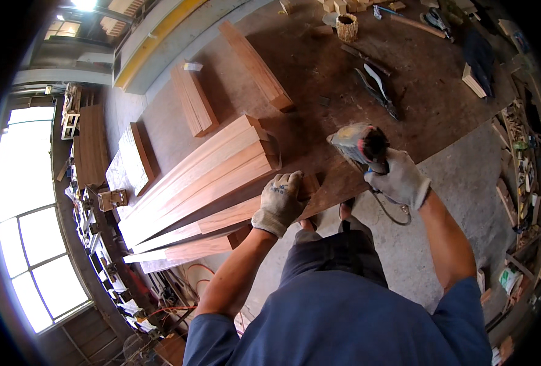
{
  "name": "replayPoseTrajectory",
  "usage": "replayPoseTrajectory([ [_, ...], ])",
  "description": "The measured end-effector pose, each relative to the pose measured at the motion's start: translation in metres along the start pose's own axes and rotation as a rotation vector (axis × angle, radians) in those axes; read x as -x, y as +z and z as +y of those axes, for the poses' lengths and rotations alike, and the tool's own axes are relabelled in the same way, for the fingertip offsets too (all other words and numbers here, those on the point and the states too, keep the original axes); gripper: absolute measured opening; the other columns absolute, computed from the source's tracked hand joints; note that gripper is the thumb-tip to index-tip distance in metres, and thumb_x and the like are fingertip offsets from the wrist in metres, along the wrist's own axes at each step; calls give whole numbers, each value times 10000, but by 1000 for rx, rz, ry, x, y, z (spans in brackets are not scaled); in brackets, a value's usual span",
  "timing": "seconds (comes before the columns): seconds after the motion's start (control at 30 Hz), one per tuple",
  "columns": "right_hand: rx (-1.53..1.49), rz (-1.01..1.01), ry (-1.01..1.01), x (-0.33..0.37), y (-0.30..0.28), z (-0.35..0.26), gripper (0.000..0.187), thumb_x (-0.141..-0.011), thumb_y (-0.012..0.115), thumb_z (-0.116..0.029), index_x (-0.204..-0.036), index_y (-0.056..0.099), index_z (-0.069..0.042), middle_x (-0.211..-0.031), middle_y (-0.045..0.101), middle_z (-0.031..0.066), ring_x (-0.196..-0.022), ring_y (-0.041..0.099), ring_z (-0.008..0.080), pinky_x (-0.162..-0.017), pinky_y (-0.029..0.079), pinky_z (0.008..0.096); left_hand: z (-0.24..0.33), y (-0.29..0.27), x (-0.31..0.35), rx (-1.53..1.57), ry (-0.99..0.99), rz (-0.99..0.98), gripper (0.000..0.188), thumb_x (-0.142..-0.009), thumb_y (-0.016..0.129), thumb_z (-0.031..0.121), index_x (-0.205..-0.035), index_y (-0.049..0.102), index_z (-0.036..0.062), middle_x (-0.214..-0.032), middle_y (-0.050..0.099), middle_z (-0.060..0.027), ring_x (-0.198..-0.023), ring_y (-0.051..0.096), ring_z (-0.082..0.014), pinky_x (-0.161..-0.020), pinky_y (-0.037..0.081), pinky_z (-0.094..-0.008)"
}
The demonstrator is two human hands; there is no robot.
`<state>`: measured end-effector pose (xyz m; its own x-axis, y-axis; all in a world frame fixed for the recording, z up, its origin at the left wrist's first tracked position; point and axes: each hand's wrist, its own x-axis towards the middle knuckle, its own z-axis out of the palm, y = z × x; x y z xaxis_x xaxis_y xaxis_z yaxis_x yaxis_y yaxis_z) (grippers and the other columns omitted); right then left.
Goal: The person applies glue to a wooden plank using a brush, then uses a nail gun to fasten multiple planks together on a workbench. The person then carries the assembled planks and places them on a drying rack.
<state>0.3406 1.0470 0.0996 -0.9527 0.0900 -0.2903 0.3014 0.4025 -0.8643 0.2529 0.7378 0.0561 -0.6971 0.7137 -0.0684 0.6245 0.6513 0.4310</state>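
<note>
My left hand (281,202), in a pale work glove, lies over a narrow reddish-brown wooden board (231,213) near its right end, fingers curled down onto it. My right hand (403,178), gloved too, grips a handheld power tool (354,144) with a grey body and a dark, red-marked end. Its exact kind is hard to make out. A cord or hose (398,219) hangs below that hand. The tool is held over the bench's near edge, apart from the board. Just beyond my left hand, several long planks (203,168) lie side by side, and another board (200,247) lies nearer me.
Across the brown workbench (319,131) are two separate wooden beams (255,64) (194,100), pliers-like tools (377,91), a hammer (417,25) and a round container (347,28). Cluttered shelving with wood scraps (517,158) stands right. Windows (32,207) are at left.
</note>
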Motion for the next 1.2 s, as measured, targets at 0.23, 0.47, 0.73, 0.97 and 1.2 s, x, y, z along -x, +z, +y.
replayPoseTrajectory([
  [0.23, -253, -160, 139, 12, 5, -3, 322, -852, 767, -172, -1110, 731, 18, -924, 790, 139, -822, 750, 211, -792, 610, 379, -3, 3, 0, 4, -1, 2, 583, -766, 887, 211, -1269, 645, 44, -1114, 724, -205, -1059, 695, -400, -922, 580, -477],
  [0.47, 84, -339, 146, 0, -2, -14, 276, -885, 719, -224, -1082, 768, -37, -993, 805, 157, -874, 775, 245, -848, 611, 392, 4, -5, -4, 1, -20, -12, 720, -714, 931, 230, -1328, 604, 46, -1161, 714, -199, -1115, 669, -409, -970, 554, -487],
  [0.73, 285, -355, -19, -14, 5, -2, 302, -865, 709, -300, -1065, 780, -85, -1002, 784, 194, -1004, 761, 351, -928, 592, 434, 6, 1, -9, 23, 31, 4, 652, -721, 908, 193, -1289, 623, 45, -1141, 718, -182, -1086, 667, -392, -943, 559, -481],
  [0.97, 375, -389, -36, -22, 10, 1, 303, -868, 725, -305, -1059, 769, -73, -1000, 781, 195, -1010, 760, 346, -935, 590, 442, 1, 8, -7, 22, 43, 27, 592, -738, 892, 198, -1253, 638, 54, -1086, 725, -165, -1046, 681, -379, -921, 566, -467],
  [1.2, 361, -414, -22, -25, 6, -8, 323, -872, 727, -316, -1081, 760, -72, -1034, 778, 199, -1029, 753, 355, -937, 587, 453, 3, 5, -8, 37, 40, 37, 569, -738, 887, 202, -1233, 646, 60, -1070, 726, -161, -1037, 687, -375, -908, 571, -468],
])
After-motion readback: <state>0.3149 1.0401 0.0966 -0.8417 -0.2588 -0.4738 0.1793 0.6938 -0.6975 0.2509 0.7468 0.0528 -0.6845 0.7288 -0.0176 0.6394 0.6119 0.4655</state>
